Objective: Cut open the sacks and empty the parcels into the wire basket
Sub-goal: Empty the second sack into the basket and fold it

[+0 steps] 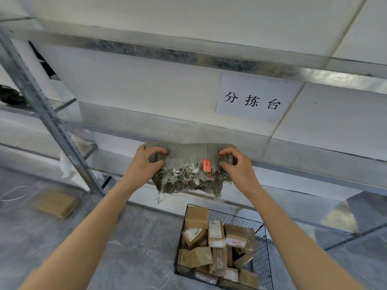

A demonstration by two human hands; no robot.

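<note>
Holding the sack (192,156) rolled up out in front of me, I have my left hand (146,162) wrapped round its left end and my right hand (237,164) round its right end, fingers over the top and thumbs underneath on both. Its long axis runs straight across me, hand to hand and roughly level. The frayed cut edge and a red tag hang down on the side facing me. It looks flat and emptied to me.

The wire basket (236,218) sits on the floor below the sack and a little to my right, nearer my right arm, with the parcels (215,243) heaped inside it. The metal shelf (314,176) lies just beyond the roll and parallel to it, so putting the sack away should mean pushing both hands forward together. One brown parcel (55,203) lies on the floor well off to my left, outside the basket and closer to my left hand.
</note>
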